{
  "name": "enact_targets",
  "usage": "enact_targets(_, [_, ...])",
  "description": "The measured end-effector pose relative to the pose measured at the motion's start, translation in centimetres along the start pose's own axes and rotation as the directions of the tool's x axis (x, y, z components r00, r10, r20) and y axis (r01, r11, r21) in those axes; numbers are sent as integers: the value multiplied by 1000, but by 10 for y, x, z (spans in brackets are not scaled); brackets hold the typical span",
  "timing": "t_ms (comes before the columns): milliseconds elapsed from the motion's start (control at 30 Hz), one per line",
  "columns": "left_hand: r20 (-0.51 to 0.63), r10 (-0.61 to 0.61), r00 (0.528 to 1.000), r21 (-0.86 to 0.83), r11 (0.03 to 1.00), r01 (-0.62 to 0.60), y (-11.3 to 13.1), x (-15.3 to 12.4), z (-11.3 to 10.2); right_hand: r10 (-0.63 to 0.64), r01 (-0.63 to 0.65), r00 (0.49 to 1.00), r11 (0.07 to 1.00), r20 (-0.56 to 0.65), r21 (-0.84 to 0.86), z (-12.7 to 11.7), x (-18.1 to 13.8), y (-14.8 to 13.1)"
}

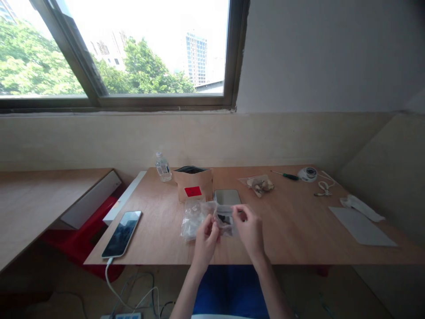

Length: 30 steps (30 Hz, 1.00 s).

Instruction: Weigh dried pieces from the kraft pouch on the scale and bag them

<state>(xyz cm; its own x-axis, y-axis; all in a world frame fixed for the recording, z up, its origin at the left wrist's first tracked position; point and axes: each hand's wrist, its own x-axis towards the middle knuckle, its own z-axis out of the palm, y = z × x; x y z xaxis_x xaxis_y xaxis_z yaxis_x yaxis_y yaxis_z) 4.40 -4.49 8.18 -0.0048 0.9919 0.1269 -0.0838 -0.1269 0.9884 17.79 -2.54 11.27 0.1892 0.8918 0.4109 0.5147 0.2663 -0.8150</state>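
My left hand (206, 237) and my right hand (247, 228) both pinch the top edge of a small clear plastic bag (223, 216), held just above the wooden table (292, 230). Each hand's fingers are closed on the bag. More clear plastic bags (192, 219) lie just left of the hands. Behind them rests a small digital scale (227, 197), with an open brown paper pouch (194, 182) bearing a red label beside it.
A phone (122, 232) on a cable lies at the table's left front. A water bottle (163, 167), a filled clear bag (260, 184), a green screwdriver (286, 175), a round white device (307, 173), white paper (361, 226) and a red stool (83, 239) are also present.
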Motion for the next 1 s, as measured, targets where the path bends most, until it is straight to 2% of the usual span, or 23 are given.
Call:
enact_targets(67, [-12,12,1000,20,1000,-11,-2,-4,-1,68,-71,985,997,-158,-15,-9,8,6])
enact_targets(100, [-2,15,1000,24,1000,-15,-3,-6,-1,84,-87,978,996,-192,-6,-13,12,7])
enact_targets(167, [29,22,999,26,999,-22,-4,-7,-1,83,-78,979,996,-186,35,-21,16,6])
enact_targets(367, [-94,-15,995,10,1000,16,-14,-2,-3,151,-138,988,937,-16,320,-22,20,-15])
enact_targets(467, [-35,-48,998,-31,998,47,-29,-1,-8,140,-181,982,897,128,403,-14,25,-17])
enact_targets(567, [11,-67,998,-74,995,68,-46,0,-10,98,-210,954,893,282,398,-3,27,-14])
enact_targets(633, [6,-66,998,-79,995,67,-54,1,-10,44,-115,976,935,211,335,4,27,-11])
enact_targets(700, [-52,-66,996,-63,996,63,-59,4,-12,-71,54,995,973,67,225,10,25,-9])
enact_targets(733, [-95,-68,993,-49,997,63,-60,7,-14,-134,125,990,975,41,183,12,25,-8])
enact_targets(800, [-171,-64,983,-23,998,60,-60,13,-20,-230,202,962,962,145,185,18,25,-6])
enact_targets(900, [-191,-6,982,8,1000,8,-63,26,-32,-286,202,879,948,381,246,31,28,-1])
enact_targets(1000, [-179,20,984,41,999,-13,-72,36,-41,-285,192,831,953,478,234,51,34,6])
